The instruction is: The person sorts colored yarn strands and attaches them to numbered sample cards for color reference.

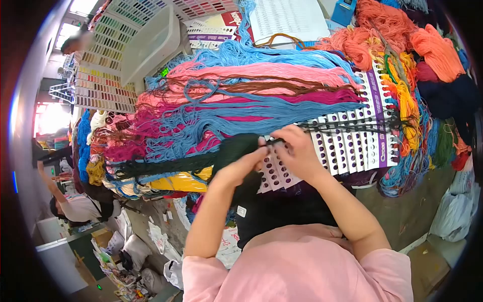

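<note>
My left hand (240, 168) grips a thick hank of dark green yarn (201, 160) that trails off to the left. My right hand (298, 151) pinches the end of the dark strands right beside my left fingertips. Both hands rest over a white punched sample card (352, 146) with rows of holes and a purple stripe. A row of dark threads (352, 124) is tied through the card's holes just right of my right hand. A black cloth with a small white label (271, 211) lies under my forearms.
Long hanks of blue, pink, magenta and brown yarn (251, 95) lie spread behind the card. Orange, yellow and navy skeins (427, 55) are heaped at the right. Colour sample charts (105, 65) stand at upper left. Another person (75, 206) is at far left, with bags (136, 251) on the floor.
</note>
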A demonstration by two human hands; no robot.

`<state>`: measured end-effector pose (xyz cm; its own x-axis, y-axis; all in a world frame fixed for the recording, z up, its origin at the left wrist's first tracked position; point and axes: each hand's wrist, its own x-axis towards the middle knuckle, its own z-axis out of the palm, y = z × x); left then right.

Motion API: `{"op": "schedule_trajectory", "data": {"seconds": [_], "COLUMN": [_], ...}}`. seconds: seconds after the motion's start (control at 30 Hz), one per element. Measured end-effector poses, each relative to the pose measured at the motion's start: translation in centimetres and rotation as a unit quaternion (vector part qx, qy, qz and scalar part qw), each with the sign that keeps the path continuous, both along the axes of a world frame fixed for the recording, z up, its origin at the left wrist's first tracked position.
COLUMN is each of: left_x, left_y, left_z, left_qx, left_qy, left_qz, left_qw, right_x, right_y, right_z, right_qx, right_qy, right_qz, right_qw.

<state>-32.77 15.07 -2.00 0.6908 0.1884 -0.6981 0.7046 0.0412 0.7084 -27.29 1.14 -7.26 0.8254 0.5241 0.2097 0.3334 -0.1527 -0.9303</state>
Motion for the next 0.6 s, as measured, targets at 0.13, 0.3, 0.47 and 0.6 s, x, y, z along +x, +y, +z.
{"op": "schedule_trajectory", "data": {"seconds": [0.13,0.3,0.47,0.6], "left_x": [-4.6,-12.4,-16.1,-14.3], "left_y": [7.0,19.3,15.4,4.6], "left_z": [3.0,8.4,10.6,7.1], "left_qx": [-0.045,-0.193,-0.164,-0.299], "left_qy": [-0.022,-0.204,-0.265,-0.196], "left_qz": [0.104,0.514,0.396,0.186], "left_qw": [0.993,0.81,0.864,0.915], "right_x": [-0.7,-0.6,-0.9,-2.5], "right_y": [0.6,0.8,0.8,0.0], "right_z": [0.3,0.3,0.7,2.1], "right_qx": [-0.086,-0.118,-0.119,-0.037], "right_qy": [-0.011,-0.118,-0.122,-0.056], "right_qz": [-0.013,-0.036,-0.035,-0.016], "right_qw": [0.996,0.985,0.985,0.998]}}
